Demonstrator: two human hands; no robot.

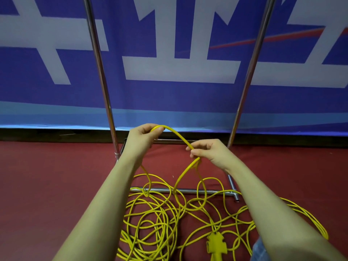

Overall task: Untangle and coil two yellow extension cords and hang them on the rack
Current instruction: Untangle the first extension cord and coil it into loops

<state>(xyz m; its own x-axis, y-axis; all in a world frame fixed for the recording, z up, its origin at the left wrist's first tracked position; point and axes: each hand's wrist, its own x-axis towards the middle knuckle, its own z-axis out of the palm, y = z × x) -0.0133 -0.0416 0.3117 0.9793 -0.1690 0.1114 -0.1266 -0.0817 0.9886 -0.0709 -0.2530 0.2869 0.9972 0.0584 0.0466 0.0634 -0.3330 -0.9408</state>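
Yellow cord [175, 134] arched smoothly between both hands, left hand [143, 137] and right hand [209, 150] each pinching it; tangled loops [160, 219] sprawled on red floor [56, 185] around the chrome rack [99, 72] base.

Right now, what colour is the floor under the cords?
Dark red floor, clearest in the head view.

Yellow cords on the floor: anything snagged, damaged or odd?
No damage visible. The yellow cords lie in a tangled heap, loops draped over the rack's base bar, where they could snag. Left hand and right hand pinch one raised strand.
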